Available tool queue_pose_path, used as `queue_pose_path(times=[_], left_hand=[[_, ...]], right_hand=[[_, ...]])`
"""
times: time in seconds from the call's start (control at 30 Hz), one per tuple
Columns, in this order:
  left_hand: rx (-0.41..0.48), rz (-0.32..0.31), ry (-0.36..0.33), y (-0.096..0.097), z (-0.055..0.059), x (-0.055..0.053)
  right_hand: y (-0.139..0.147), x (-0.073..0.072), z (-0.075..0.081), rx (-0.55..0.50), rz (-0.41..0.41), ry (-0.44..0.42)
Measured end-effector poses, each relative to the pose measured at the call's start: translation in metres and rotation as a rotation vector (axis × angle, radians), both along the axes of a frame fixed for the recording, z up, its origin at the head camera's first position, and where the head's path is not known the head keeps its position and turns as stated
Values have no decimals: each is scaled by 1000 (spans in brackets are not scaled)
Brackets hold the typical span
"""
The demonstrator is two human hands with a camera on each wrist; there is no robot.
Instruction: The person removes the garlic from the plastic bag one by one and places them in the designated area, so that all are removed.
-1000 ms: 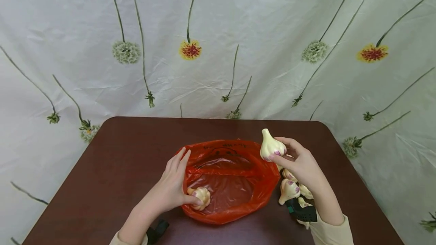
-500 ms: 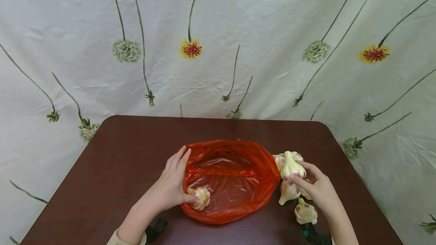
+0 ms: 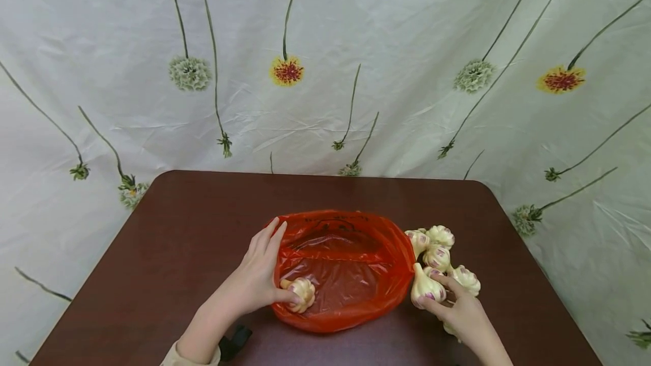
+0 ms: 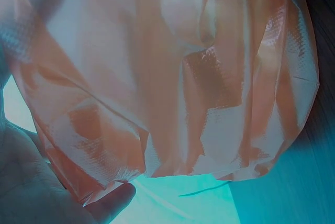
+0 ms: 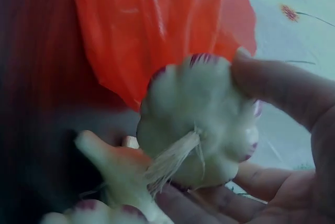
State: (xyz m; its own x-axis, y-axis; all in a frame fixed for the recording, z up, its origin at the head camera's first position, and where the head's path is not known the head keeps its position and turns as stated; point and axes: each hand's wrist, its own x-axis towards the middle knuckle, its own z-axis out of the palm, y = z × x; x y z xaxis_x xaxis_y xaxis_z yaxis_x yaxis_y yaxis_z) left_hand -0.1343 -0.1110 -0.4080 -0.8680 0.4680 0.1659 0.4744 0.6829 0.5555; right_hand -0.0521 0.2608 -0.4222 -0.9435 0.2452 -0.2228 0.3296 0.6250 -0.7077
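Note:
A red plastic bag (image 3: 351, 309) lies on the table with its mouth wide. At its left rim my left hand (image 3: 251, 278) holds the edge, fingers toward the back and thumb toward the front. The left wrist view shows the thumb (image 4: 118, 199) over that rim. Inside the bag, one garlic bulb (image 3: 303, 292) overlaps the thumb in the head view. My right hand (image 3: 460, 309) grips another garlic bulb (image 5: 196, 124) between thumb and fingers, just right of the bag. Below it in the right wrist view shows the pale stem of another bulb (image 5: 115, 166).
Several garlic bulbs (image 3: 438, 257) are clustered right of the bag, partly behind my right hand. The dark brown table (image 3: 213, 202) has rounded far corners. Behind it hangs a pale cloth (image 3: 407, 33) printed with flowers.
My right hand has moved from above the bag's right end, rightward and then down toward the front, still gripping the garlic bulb. The left hand stays at the bag's rim.

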Motion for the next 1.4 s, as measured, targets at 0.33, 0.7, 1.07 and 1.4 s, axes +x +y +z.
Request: queue_pose_path(times=[0.33, 0.7, 1.07, 1.4], left_hand=[[-4, 8, -10, -1, 0, 0], [-4, 11, -15, -2, -1, 1], [-5, 6, -35, -2, 1, 1], [-2, 3, -27, -1, 1, 1]], right_hand=[[0, 8, -7, 88, -29, -56], [-25, 6, -26, 215, 45, 46], [-35, 9, -20, 322, 30, 58], [-29, 6, 18, 322, 33, 72]])
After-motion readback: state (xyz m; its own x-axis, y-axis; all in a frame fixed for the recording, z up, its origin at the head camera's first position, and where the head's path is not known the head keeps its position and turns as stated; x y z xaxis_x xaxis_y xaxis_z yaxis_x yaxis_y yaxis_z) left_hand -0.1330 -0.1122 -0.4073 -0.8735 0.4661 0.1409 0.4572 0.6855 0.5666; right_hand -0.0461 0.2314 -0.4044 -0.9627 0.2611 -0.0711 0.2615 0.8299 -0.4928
